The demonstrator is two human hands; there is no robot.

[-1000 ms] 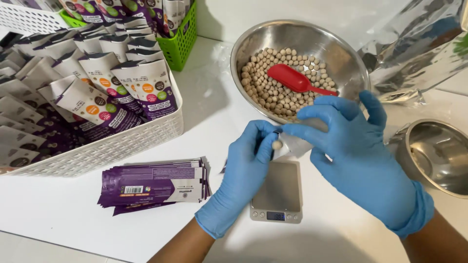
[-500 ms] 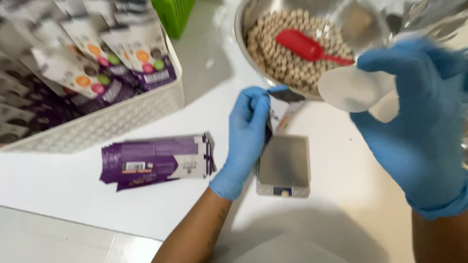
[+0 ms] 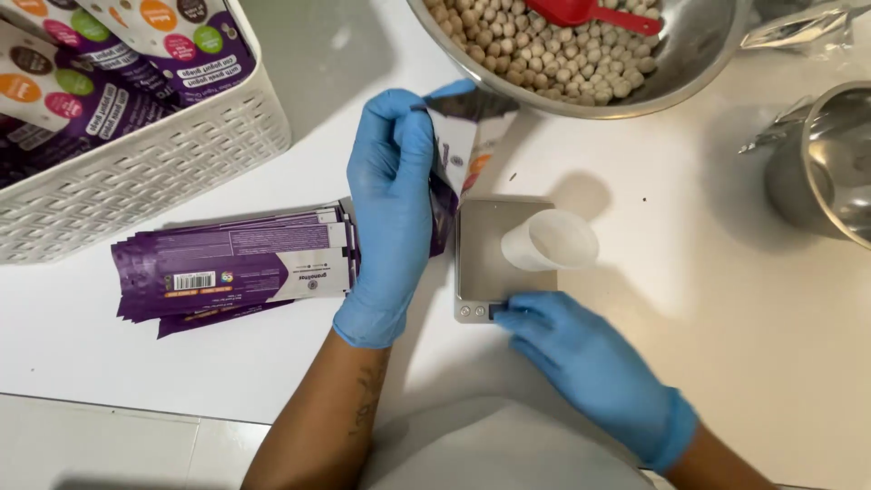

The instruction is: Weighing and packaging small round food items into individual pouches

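**Pouch held upright, finger at the scale's front edge**

The open purple-and-white pouch (image 3: 463,145) stands just behind the small scale (image 3: 494,259), near the middle of the white table (image 3: 726,345). The left hand (image 3: 392,213), gloved blue, reaches up from the near edge, forearm angled, fingers curled around the pouch's side. The right hand (image 3: 590,358) lies low, fingers loosely extended, one fingertip touching the scale's front edge. A translucent cup (image 3: 551,241) rests on the scale. Flat pouches (image 3: 231,272) lie left; a white basket (image 3: 136,172) sits at the far left; a steel bowl (image 3: 689,63) of pale balls stands behind.
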